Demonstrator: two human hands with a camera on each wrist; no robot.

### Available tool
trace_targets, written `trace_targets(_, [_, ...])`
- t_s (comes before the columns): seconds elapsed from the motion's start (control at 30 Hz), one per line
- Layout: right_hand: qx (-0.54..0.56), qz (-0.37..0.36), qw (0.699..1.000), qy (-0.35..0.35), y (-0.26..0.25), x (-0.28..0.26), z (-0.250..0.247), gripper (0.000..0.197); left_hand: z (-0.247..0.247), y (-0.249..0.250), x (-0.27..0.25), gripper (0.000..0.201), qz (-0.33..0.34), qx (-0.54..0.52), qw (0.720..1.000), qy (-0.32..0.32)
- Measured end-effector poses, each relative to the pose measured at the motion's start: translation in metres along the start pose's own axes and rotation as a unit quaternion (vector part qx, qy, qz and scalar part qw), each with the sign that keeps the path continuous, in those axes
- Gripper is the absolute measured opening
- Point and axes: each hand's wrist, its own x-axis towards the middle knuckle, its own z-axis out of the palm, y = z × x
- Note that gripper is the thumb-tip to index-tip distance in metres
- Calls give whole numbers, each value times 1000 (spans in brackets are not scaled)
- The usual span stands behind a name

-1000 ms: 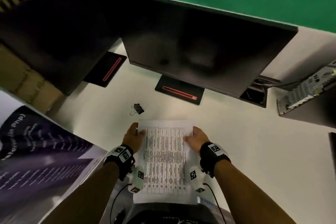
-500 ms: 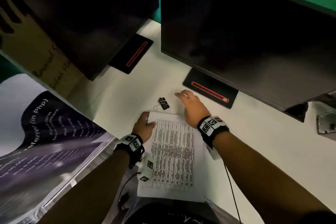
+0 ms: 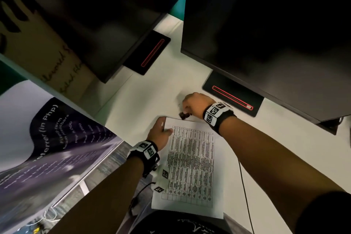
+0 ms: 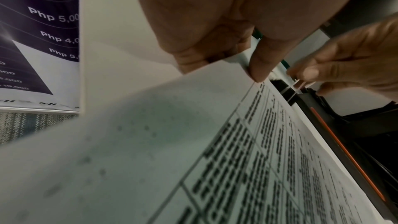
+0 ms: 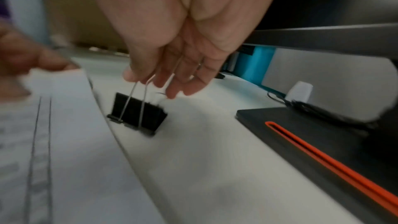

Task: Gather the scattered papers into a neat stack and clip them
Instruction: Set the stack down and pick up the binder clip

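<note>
Since half a second ago the right hand has pinched up the black binder clip beside the gathered paper stack on the tabletop, whose top corner the left hand pinches; clipping remains.

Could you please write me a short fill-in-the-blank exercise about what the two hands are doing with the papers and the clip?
1. The right hand holds the black binder clip by its wire ____.
2. The left hand pinches the far-left ____ of the paper stack.
3. The binder clip is not yet ____ the paper stack.

Missing words: handles; corner; on
</note>
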Motion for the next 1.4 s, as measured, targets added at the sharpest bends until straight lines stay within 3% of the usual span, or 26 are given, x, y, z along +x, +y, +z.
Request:
trace_targets(0.13, [184, 79, 979, 47, 8, -4, 3, 2, 1, -5, 5, 38, 0, -3, 1000, -3])
trace_targets(0.3, [283, 75, 956, 5, 2, -10, 4, 16, 1, -1, 3, 35, 5, -34, 999, 12])
trace_targets(0.33, [303, 73, 950, -9, 1, -11, 4, 30, 1, -1, 2, 36, 4, -38, 999, 13])
trace_targets(0.4, [269, 65, 960, -26, -2, -10, 4, 53, 1, -1, 1, 37, 2, -55, 998, 13])
trace_targets(0.47, [185, 50, 981, -18, -2, -8, 5, 38, 1, -1, 0, 38, 3, -58, 998, 12])
trace_targets(0.57, [170, 43, 984, -9, 0, -10, 7, 21, 2, -3, 2, 39, 10, -58, 998, 11])
trace_targets(0.77, [188, 41, 980, 44, -1, -5, 5, 20, 1, -3, 0, 43, 31, -53, 998, 3])
trace_targets(1.1, [178, 27, 983, -26, -5, 7, 4, 24, 2, -10, 2, 50, 39, -43, 998, 4])
trace_targets(1.4, [160, 34, 983, -88, -6, 5, -2, 40, 1, -6, 2, 47, 15, -55, 998, 14])
